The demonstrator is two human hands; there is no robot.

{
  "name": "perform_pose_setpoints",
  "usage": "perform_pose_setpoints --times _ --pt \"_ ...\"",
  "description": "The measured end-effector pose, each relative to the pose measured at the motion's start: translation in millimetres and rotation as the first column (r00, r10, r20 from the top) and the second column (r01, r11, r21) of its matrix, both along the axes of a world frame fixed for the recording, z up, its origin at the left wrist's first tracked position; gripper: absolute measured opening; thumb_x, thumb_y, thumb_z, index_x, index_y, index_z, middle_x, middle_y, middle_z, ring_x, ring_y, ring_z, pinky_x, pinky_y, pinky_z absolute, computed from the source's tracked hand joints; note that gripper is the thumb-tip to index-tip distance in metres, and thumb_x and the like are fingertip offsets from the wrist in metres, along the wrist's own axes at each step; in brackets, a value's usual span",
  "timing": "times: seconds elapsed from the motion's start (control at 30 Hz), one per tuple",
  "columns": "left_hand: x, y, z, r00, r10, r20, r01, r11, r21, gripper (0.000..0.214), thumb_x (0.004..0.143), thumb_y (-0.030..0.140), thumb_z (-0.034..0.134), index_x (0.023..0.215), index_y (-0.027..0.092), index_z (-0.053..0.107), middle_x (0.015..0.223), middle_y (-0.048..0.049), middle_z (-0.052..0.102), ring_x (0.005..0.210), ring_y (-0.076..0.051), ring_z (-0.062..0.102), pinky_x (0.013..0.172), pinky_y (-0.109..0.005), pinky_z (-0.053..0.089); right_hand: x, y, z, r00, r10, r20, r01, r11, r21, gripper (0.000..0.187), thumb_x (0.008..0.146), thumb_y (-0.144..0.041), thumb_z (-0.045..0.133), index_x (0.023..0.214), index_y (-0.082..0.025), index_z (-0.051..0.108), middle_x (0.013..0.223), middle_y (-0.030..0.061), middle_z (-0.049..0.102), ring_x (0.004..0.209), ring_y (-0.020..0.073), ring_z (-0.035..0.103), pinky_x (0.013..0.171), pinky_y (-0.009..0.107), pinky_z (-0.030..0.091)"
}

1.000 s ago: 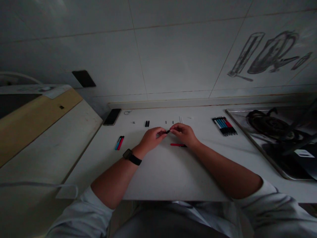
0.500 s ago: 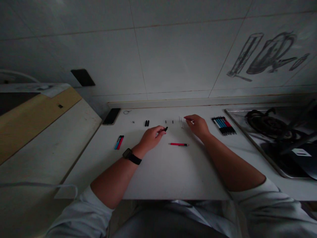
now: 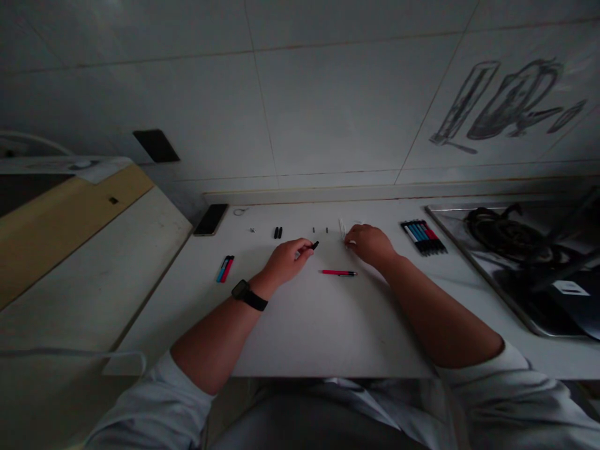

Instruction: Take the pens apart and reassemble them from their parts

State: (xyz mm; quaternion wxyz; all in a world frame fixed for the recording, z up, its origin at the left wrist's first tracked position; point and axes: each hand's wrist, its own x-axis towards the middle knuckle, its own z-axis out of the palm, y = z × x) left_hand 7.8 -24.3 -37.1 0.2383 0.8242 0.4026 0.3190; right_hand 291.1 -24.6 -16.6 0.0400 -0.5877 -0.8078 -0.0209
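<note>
My left hand is closed in a pinch on a small black pen part, held just above the table. My right hand has its fingers curled down beside the thin, pale pen refills; its fingertips hide their lower ends, and what it grips, if anything, is hidden. Between and below the hands lies a red pen barrel with a black end. Two tiny dark pieces lie between the hands, farther back. Left of them are two black pen grips and some small metal bits.
A blue and a red pen barrel lie at left, with a phone behind them. Several pens lie in a row at right, beside a gas stove. A wooden-edged board borders the left side; a tiled wall stands behind.
My right hand has come down and toward me, its fingertips curling in from behind the refills to their near ends. My left hand stays in place with the black part.
</note>
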Motion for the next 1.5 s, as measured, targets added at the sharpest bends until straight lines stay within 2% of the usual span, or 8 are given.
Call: perform_pose_setpoints --times 0.17,0.37,0.53,0.8,0.97,1.07,1.2,1.5 --pt "-0.5 -0.7 0.8 1.0 -0.007 -0.008 0.007 1.0 0.009 0.016 0.099 0.03 0.063 0.11 0.023 0.072 0.102 -0.0035 0.078 0.093 -0.018 0.073 0.082 -0.031 0.057 -9.4 -11.6 7.9 0.987 0.163 -0.001 -0.162 0.985 -0.064 0.015 0.094 -0.022 0.064 0.1 -0.023 0.078 0.11 0.0103 0.071 0.101 0.0251 0.065 0.087 0.034 0.047" --pt "-0.8 -0.4 2.8 0.999 0.016 -0.028 -0.015 0.999 0.04 0.015 0.097 0.027 0.065 0.109 0.023 0.072 0.1 -0.0035 0.078 0.092 -0.019 0.073 0.084 -0.033 0.057 -28.5 -16.9 -2.6 0.96 0.279 -0.023 -0.28 0.958 -0.061 0.012 0.097 -0.018 0.061 0.098 -0.017 0.073 0.106 0.0128 0.069 0.097 0.0245 0.064 0.085 0.033 0.045" --pt "-1.4 1.0 1.1 0.999 0.035 -0.025 -0.034 0.998 0.044 0.015 0.097 0.027 0.065 0.11 0.023 0.072 0.102 -0.0033 0.078 0.093 -0.018 0.073 0.085 -0.032 0.056 -38.5 -17.9 -10.7 0.963 0.269 -0.019 -0.269 0.962 -0.042 0.013 0.1 -0.017 0.057 0.102 -0.017 0.069 0.108 0.0128 0.067 0.097 0.0233 0.063 0.085 0.032 0.044" --pt "-2.9 1.9 2.0 0.998 0.054 -0.026 -0.053 0.998 0.044 0.014 0.097 0.026 0.065 0.108 0.022 0.071 0.101 -0.0034 0.078 0.093 -0.018 0.073 0.085 -0.033 0.057 -23.8 -16.8 4.0 0.961 0.233 -0.147 -0.245 0.967 -0.074 0.013 0.095 -0.016 0.063 0.1 -0.021 0.075 0.102 0.0089 0.071 0.099 0.0231 0.065 0.084 0.031 0.046" --pt "-2.9 3.7 -1.2 0.999 0.036 -0.031 -0.035 0.998 0.058 0.013 0.096 0.025 0.065 0.107 0.022 0.072 0.102 -0.004 0.077 0.093 -0.018 0.073 0.085 -0.033 0.056 -25.8 -15.8 -0.2 0.97 0.22 -0.103 -0.231 0.967 -0.105 0.014 0.094 -0.016 0.06 0.093 -0.019 0.074 0.101 0.0103 0.071 0.093 0.0228 0.066 0.079 0.03 0.046" --pt "-3.8 4.6 -1.2 0.998 0.035 -0.044 -0.03 0.994 0.101 0.011 0.096 0.025 0.066 0.104 0.021 0.072 0.101 -0.0045 0.076 0.093 -0.019 0.071 0.087 -0.034 0.056 -29.7 -16.3 -2.9 0.974 0.203 -0.099 -0.21 0.975 -0.072 0.015 0.096 -0.016 0.057 0.098 -0.018 0.071 0.103 0.0114 0.071 0.093 0.0226 0.066 0.079 0.03 0.045" --pt "-3.9 3.6 2.1 0.998 0.042 -0.04 -0.038 0.993 0.108 0.009 0.094 0.024 0.068 0.102 0.021 0.073 0.099 -0.0039 0.076 0.091 -0.019 0.071 0.087 -0.034 0.056 -30.2 -17.3 -0.3 0.947 0.147 -0.287 -0.146 0.989 0.023 0.017 0.1 -0.018 0.051 0.104 -0.019 0.068 0.1 0.0081 0.073 0.089 0.0205 0.065 0.078 0.028 0.044" --pt "-2.0 1.4 5.5 0.998 0.034 -0.045 -0.03 0.994 0.101 0.008 0.094 0.024 0.069 0.1 0.022 0.073 0.099 -0.0031 0.077 0.092 -0.019 0.071 0.087 -0.034 0.055 -34.0 -21.6 3.8 0.85 0.248 -0.465 -0.182 0.966 0.181 0.018 0.1 -0.021 0.053 0.101 -0.021 0.071 0.102 0.0073 0.075 0.09 0.0209 0.067 0.082 0.03 0.047"
